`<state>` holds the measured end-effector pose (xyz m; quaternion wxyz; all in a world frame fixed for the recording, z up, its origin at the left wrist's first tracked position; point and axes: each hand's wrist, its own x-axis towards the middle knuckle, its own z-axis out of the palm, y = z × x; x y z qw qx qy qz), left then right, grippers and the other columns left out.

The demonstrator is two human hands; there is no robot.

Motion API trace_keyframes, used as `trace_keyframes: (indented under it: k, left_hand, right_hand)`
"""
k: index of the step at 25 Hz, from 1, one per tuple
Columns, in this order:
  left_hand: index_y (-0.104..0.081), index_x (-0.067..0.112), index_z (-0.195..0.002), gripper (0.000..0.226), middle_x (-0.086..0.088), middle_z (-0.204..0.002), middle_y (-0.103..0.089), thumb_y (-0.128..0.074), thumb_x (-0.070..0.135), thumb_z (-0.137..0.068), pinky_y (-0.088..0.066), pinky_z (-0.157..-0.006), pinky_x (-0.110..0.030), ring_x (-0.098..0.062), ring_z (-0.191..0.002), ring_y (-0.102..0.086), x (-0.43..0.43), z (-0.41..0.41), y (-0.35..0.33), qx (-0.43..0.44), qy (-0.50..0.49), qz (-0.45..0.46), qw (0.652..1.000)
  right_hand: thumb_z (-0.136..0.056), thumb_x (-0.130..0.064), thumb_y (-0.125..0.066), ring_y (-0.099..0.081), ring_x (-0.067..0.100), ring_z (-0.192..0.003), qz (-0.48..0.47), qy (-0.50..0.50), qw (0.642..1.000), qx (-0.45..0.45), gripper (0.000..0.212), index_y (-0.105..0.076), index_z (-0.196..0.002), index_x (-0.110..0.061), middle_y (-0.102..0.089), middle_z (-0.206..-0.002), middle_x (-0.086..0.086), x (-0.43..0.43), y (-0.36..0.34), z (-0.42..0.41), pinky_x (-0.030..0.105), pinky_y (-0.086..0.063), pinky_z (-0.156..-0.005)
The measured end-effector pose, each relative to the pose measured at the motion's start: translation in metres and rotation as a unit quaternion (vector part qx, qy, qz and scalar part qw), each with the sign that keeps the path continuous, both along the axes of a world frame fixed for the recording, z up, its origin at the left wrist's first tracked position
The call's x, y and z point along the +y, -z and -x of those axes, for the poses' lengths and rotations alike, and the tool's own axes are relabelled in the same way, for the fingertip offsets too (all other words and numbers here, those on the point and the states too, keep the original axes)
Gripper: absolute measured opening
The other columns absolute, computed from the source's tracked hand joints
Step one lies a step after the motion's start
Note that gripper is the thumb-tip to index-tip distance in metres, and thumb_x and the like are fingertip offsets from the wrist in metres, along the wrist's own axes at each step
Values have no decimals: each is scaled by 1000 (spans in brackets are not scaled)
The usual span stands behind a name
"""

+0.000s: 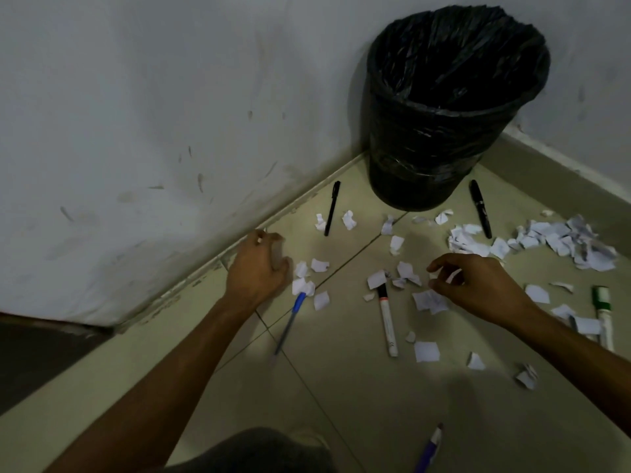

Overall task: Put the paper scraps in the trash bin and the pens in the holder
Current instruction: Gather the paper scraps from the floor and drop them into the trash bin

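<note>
Rising beyond both hands: scuffed white wall [136, 97], pale glossy floor tiles [358, 404], round trash bin [426, 148] in crinkled black liner, cornered. Torn paper scraps [563, 240] strewn between hands, heaped beyond the right. White marker [387, 322] between hands; blue pen [292, 319] beside left hand [256, 268], which is curled, blurred, grasp unclear; right hand [485, 288] pinches one of the paper scraps.

1 trash bin [444, 141]. 6 pens in all: 1 black pen [331, 208], 1 black marker [479, 208], 1 blue pen [292, 319], 1 white marker [387, 322], 1 green marker [602, 312], 1 purple pen [431, 447]. Paper scraps [426, 351]: 20+ loose, plus 1 heap [563, 240], too dense to count. 2 hands: left hand [257, 268], right hand [478, 285].
</note>
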<state>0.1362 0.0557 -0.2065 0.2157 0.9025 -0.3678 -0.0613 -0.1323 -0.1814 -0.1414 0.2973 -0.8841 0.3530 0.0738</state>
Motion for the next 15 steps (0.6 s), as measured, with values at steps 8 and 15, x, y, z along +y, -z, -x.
trace_keyframes:
  k: [8,15]
  left_hand:
    - [-67,3,-89,38,-13,-96,-63,-65,40,-80,-51,-75,-38,-27,-90,-58,-18,6,-7,39,135,-104,985]
    - [-66,18,-108,59,-1,-106,-51,-89,40,-58,-42,-70,-21,-17,-97,-55,-41,30,5,97,168,-165,967]
  right_hand:
    - [-88,-23,-68,-63,15,-84,-14,8,1000,10,26,-68,-113,-18,-69,-97,2,1,3,5,23,-43,-70]
    - [-84,-29,-72,-62,15,-81,-14,1,1000,23,35,-65,-117,-20,-67,-100,2,-1,13,6,26,-46,-71]
